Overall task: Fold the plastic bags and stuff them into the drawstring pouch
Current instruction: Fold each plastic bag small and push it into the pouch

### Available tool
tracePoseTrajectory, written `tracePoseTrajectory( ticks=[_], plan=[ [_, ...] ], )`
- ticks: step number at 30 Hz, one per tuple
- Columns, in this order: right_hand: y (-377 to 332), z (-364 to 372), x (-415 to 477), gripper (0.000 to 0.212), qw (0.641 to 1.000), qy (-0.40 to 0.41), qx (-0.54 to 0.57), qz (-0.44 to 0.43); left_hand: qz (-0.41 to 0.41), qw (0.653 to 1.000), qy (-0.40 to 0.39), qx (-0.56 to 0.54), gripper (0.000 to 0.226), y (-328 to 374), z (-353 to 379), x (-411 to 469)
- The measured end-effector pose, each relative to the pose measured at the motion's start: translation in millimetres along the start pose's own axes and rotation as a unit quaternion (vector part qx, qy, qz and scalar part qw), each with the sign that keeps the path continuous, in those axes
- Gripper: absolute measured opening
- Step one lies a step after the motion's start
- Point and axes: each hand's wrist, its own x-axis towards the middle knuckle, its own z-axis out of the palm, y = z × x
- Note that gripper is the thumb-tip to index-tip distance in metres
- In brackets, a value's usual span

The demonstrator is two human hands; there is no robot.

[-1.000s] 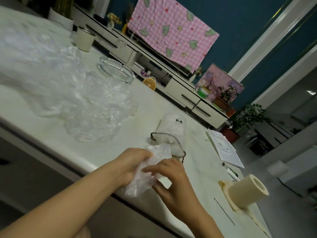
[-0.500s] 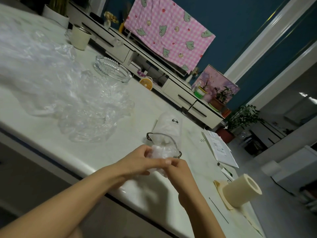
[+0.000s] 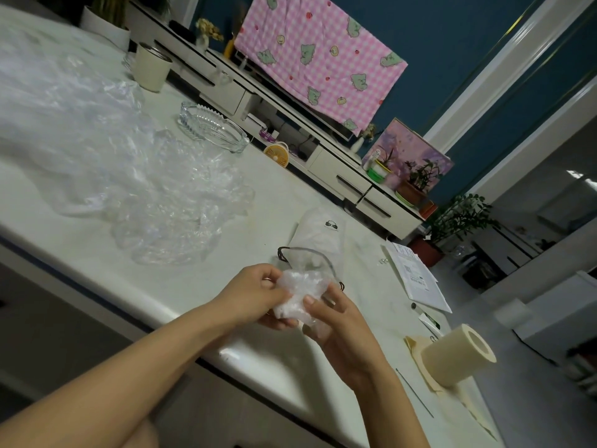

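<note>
A crumpled clear plastic bag is bunched between both hands just above the table's near edge. My left hand grips its left side with curled fingers. My right hand holds it from below and the right, thumb pressed on top. Right behind the bundle lies the white drawstring pouch, its dark-corded mouth open toward the hands and a small black logo on its side. A loose heap of clear plastic bags spreads over the table's left part.
A glass ashtray and a cream cup stand at the far edge of the white table. To the right lie papers, a pen and a roll of tissue.
The bag went from hanging loosely to a tight bundle, and both hands moved up with it close to the pouch's mouth.
</note>
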Motion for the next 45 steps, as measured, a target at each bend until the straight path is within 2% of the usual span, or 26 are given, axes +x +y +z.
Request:
tracePoseTrajectory(
  ticks=[2, 4, 6, 10, 13, 17, 20, 23, 26, 29, 32, 35, 38, 40, 41, 43, 45],
  plan=[
    [1.5, 0.1, 1.2, 0.022, 0.999, 0.023, 0.042, 0.017, 0.013, 1.000, 0.003, 0.016, 0.017, -0.9, 0.0, -0.3],
    [1.5, 2.8, 0.6, 0.039, 0.998, 0.027, 0.047, 0.019, 0.028, 0.999, 0.008, 0.034, 0.023, -0.6, -0.5, -0.4],
    [1.8, 3.8, -0.5, 0.044, 1.000, 0.017, 0.023, 0.009, 0.040, 0.998, 0.016, 0.043, 0.028, 0.1, -1.2, -1.2],
    [-5.4, -1.3, -3.0, 0.007, 0.999, -0.031, 0.012, 0.000, 0.069, 0.995, 0.020, 0.072, 0.034, -0.1, -2.2, -2.6],
    [-9.6, -13.0, 1.8, 0.023, 0.999, -0.018, 0.019, 0.023, 0.108, 0.986, 0.014, 0.126, 0.035, 1.0, -0.3, -1.7],
    [-9.9, -12.3, -0.1, 0.038, 0.991, -0.071, -0.091, 0.065, 0.125, 0.980, 0.011, 0.157, 0.040, 1.1, 3.2, -0.7],
    [-5.1, -12.1, 0.3, 0.031, 0.989, -0.049, -0.130, 0.051, 0.103, 0.983, 0.017, 0.151, 0.036, -1.2, 5.7, 2.5],
    [0.0, -10.2, 3.7, 0.017, 0.991, -0.007, -0.134, 0.025, 0.053, 0.993, 0.021, 0.105, 0.023, -4.5, 8.1, 6.9],
    [4.8, -9.8, 3.5, 0.015, 0.992, -0.002, -0.125, 0.020, 0.071, 0.983, 0.044, 0.166, 0.016, -11.0, 7.0, 9.2],
    [6.6, -16.5, 2.7, 0.019, 0.987, -0.017, -0.161, 0.020, 0.100, 0.971, 0.044, 0.214, 0.027, -12.2, 6.1, 12.5],
    [5.6, -24.3, 2.5, 0.028, 0.981, -0.026, -0.191, 0.018, 0.108, 0.978, 0.036, 0.177, 0.023, -8.3, 8.7, 14.3],
    [6.5, -28.5, 1.9, 0.027, 0.980, -0.041, -0.196, 0.008, 0.099, 0.986, 0.037, 0.125, 0.024, -7.8, 12.9, 16.2],
    [9.3, -29.0, 3.9, 0.026, 0.984, -0.056, -0.165, -0.039, 0.055, 0.995, 0.032, 0.072, 0.024, -9.8, 15.5, 20.1],
    [13.0, -26.6, 6.5, 0.031, 0.989, -0.057, -0.116, -0.066, 0.009, 1.000, 0.011, 0.027, 0.012, -11.7, 17.9, 21.9],
    [15.7, -24.0, 7.8, 0.034, 0.992, -0.044, -0.091, -0.071, -0.006, 1.000, 0.002, 0.007, 0.007, -11.6, 19.3, 22.2],
    [22.0, -17.2, 10.6, 0.033, 0.996, 0.013, -0.051, -0.075, -0.028, 0.999, 0.002, -0.021, 0.027, -12.2, 20.6, 23.8],
    [28.5, -9.9, 13.8, 0.027, 0.994, 0.065, -0.029, -0.078, -0.042, 0.998, -0.002, -0.036, 0.036, -12.9, 22.1, 25.3]
  ],
)
